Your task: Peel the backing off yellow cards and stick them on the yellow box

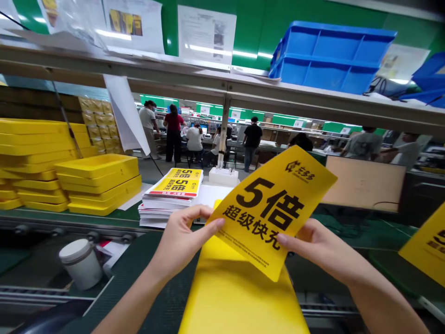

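Blue crate [333, 58] on upper shelf [167, 78]; white lidded tub [81, 265] lower left.

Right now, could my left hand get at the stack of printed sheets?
Probably yes: the stack sits just beyond your left hand with nothing visible between, but that hand would first have to release the yellow sheet.

Strip-shaped glare streaks the green wall [260, 28] and the posted papers [207, 37]. The near box [239, 301] is brightly lit, with a soft shadow under the card [274, 213]; the near left is dim. Wide-angle stretch slants things toward both side edges. The far people [252, 139] look soft, and the card's smallest print blurs.
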`<state>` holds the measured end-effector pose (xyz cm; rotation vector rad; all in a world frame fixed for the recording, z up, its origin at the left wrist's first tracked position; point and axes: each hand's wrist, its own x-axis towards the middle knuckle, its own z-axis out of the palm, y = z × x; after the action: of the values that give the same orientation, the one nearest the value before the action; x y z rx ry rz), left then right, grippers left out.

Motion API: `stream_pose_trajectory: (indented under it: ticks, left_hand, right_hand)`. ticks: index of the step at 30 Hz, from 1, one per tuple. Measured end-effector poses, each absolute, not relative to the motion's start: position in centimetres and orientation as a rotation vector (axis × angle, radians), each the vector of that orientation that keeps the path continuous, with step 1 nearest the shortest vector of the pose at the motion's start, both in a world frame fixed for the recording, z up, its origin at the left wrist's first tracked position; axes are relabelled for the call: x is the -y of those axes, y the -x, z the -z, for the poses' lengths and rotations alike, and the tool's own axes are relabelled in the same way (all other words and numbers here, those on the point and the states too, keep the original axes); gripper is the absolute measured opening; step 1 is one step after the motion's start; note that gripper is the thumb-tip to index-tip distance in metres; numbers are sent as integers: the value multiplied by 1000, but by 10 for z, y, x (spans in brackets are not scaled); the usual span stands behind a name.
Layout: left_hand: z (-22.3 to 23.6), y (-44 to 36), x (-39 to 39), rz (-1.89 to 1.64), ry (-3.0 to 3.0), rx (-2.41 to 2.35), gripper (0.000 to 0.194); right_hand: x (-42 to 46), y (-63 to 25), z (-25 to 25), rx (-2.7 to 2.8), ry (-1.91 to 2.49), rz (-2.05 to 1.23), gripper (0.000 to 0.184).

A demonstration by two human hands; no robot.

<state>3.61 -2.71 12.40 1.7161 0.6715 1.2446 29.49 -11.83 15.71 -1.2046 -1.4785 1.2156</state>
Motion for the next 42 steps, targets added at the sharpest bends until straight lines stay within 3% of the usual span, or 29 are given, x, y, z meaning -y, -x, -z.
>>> stream_pose_trajectory:
  ticks: [5,9,13,14,18,21,24,42]
  left_hand:
    - [-114,-28,47,-1045,-1737,-707,26]
    - [-107,-24,54,-1011,-1962,-991,17]
    - [-105,-28,44,-1099,-1908,-1111,61]
    - [-105,-29,40,-1094,-1845,-1070,62]
    - [-106,-32,35,-1024,-1694,-849,23]
    - [-108,-34,38,-1175,-1713,-836,16]
    - [-111,-34,41,-1317,-1754,-826,10]
    - [-97,-30,32,-1053,-1836,-905,12]
  right_hand:
    - [118,-302,-153,1576,1319,-1274,25]
    - [114,-302,-148,1606,1294,-1391,29]
    - [116,-300,-147,1593,1210,-1523,37]
    - [116,-300,-146,1599,1192,-1545,39]
    - [117,-300,-143,1597,1192,-1566,35]
    - [116,-300,-140,1587,1292,-1417,32]
    - [116,-302,-136,1457,1344,-1290,41]
    - [117,-302,-105,1340,1440,-1357,30]
